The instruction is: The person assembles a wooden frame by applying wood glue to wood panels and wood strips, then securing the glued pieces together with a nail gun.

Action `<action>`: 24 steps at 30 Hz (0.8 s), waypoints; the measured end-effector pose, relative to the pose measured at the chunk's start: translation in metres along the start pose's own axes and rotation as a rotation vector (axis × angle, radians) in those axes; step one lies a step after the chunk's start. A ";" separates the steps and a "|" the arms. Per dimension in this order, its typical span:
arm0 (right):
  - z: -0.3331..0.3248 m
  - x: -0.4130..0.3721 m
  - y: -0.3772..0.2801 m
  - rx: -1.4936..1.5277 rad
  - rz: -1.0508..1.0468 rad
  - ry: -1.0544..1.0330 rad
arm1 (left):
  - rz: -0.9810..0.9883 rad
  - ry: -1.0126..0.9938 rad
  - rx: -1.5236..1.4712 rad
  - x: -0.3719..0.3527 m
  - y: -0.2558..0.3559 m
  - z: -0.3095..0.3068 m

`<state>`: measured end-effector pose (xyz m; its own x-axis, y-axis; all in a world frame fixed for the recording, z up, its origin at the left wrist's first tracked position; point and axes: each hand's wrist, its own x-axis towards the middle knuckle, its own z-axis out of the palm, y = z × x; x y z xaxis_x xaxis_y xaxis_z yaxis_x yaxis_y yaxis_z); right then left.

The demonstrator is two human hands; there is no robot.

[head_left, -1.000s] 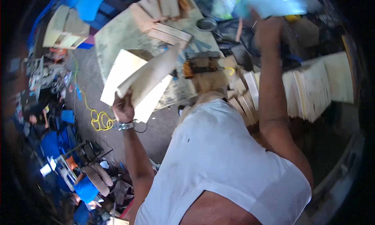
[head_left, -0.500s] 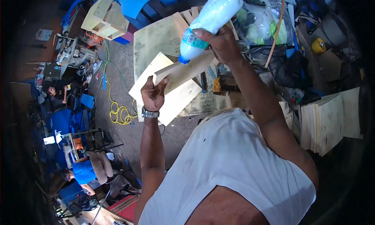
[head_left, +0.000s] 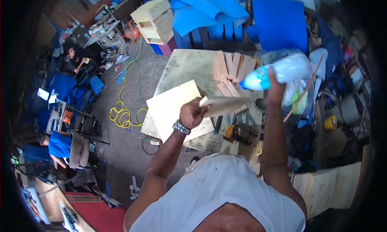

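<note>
My left hand [head_left: 192, 115], with a watch on the wrist, is closed on one end of a narrow wooden board [head_left: 223, 107], held up with its edge showing. My right hand [head_left: 275, 89] grips a plastic bottle [head_left: 292, 69] with whitish contents. The bottle is tilted, its blue cap [head_left: 242, 85] pointing left and slightly down, above and apart from the board. Below the left hand, pale plywood panels [head_left: 171, 105] lie on the worktable [head_left: 165, 77]. Several short wood strips [head_left: 229, 65] rest on the table beyond the board.
A yellow and black power tool [head_left: 229, 133] lies at the table's near edge. Yellow cord [head_left: 117, 115] coils on the floor at left. Blue foam sheets [head_left: 209, 10] and a wooden box frame [head_left: 152, 20] stand behind. Plywood sheets [head_left: 322, 187] lean at right. Two people sit at left.
The bottle has swung right and away from the board, with its cap now turned more to the left. My left hand still holds the board. The camera view has shifted.
</note>
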<state>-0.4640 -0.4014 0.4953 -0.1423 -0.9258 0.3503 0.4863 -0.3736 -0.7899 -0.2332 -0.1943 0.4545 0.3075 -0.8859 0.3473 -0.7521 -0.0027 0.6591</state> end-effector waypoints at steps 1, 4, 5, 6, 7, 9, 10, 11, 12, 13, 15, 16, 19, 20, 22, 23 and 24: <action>0.003 0.007 -0.032 0.045 -0.060 0.035 | 0.031 0.052 -0.122 -0.001 -0.002 0.003; -0.002 0.010 -0.081 -0.088 -0.148 0.012 | 0.055 -0.006 -0.019 -0.001 0.003 -0.009; -0.007 0.012 -0.085 -0.114 -0.179 -0.016 | 0.049 -0.021 0.001 -0.001 0.002 -0.011; -0.002 0.004 -0.060 -0.454 -0.193 -0.023 | 0.035 -0.025 0.001 -0.004 0.000 -0.012; 0.004 -0.005 -0.035 -0.793 -0.216 -0.025 | 0.027 -0.024 -0.003 -0.004 -0.003 -0.011; -0.002 -0.041 0.020 -0.456 0.080 -0.156 | 0.036 -0.012 0.002 -0.004 -0.002 -0.012; -0.002 -0.052 0.026 -0.204 0.215 -0.083 | 0.039 0.020 -0.048 -0.004 -0.005 -0.011; -0.001 -0.056 0.020 -0.088 0.319 -0.068 | 0.038 0.055 -0.097 -0.006 -0.011 -0.008; -0.001 -0.061 0.013 0.024 0.434 -0.051 | 0.028 0.083 -0.146 -0.012 -0.015 -0.007; 0.000 -0.064 0.004 0.064 0.460 -0.085 | -0.010 0.056 -0.139 -0.015 -0.015 -0.011; 0.007 -0.067 -0.015 0.147 0.509 -0.153 | -0.029 0.025 -0.061 -0.017 -0.018 -0.014; 0.011 -0.070 -0.021 0.131 0.544 -0.199 | -0.036 0.010 -0.023 -0.017 -0.018 -0.015; 0.023 -0.083 -0.023 0.055 0.512 -0.322 | -0.040 0.015 0.003 -0.021 -0.017 -0.016; 0.024 -0.087 -0.014 0.010 0.416 -0.353 | -0.048 0.006 0.008 -0.022 -0.018 -0.016; 0.034 -0.091 -0.015 -0.093 0.242 -0.433 | -0.025 0.022 0.029 -0.023 -0.019 -0.017; 0.039 -0.090 -0.020 -0.149 0.165 -0.481 | -0.013 0.028 0.041 -0.023 -0.019 -0.019; 0.046 -0.089 -0.028 -0.204 0.085 -0.528 | -0.007 0.034 0.037 -0.023 -0.018 -0.020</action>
<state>-0.4256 -0.3055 0.5089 0.3655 -0.8184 0.4434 0.2933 -0.3509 -0.8893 -0.2153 -0.1644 0.4484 0.3316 -0.8697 0.3656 -0.7708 -0.0262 0.6366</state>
